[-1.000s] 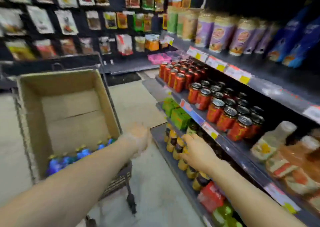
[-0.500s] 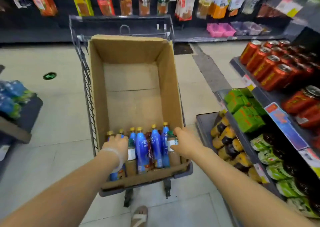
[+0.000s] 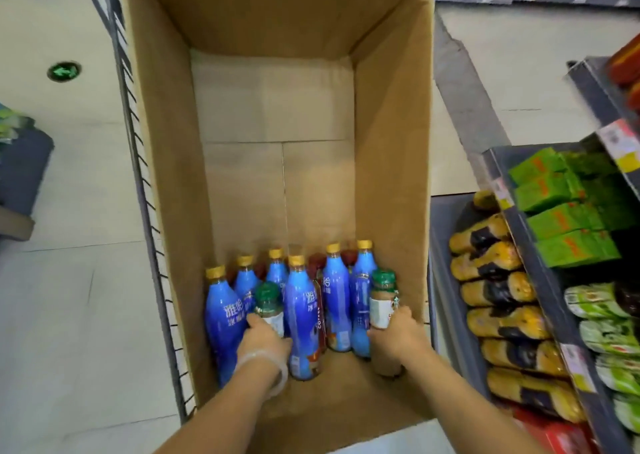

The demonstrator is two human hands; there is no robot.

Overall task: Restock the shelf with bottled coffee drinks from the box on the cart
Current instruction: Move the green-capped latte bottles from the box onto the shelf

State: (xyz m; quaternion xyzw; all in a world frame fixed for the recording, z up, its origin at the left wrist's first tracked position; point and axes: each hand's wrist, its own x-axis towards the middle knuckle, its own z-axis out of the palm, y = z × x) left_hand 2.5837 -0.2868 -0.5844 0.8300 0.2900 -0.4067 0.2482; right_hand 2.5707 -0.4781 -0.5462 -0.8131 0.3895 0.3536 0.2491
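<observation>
Reaching into the tall brown cardboard box [image 3: 242,107], two green-capped coffee bottles are gripped, one by each hand [image 3: 264,335] [image 3: 394,332], fingers curled round them; about ten bottles remain unshelved.

Green cartons [image 3: 561,207] above yellow-black packs [image 3: 498,294]; green floor marker [image 3: 64,71] far left.

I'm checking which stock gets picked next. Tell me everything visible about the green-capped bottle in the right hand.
The green-capped bottle is short, with a dark green cap, a brownish drink showing at the neck and a pale label. It stands roughly upright at the near right of the box, beside taller blue bottles. The right hand grips its lower body; its base is hidden.
</observation>
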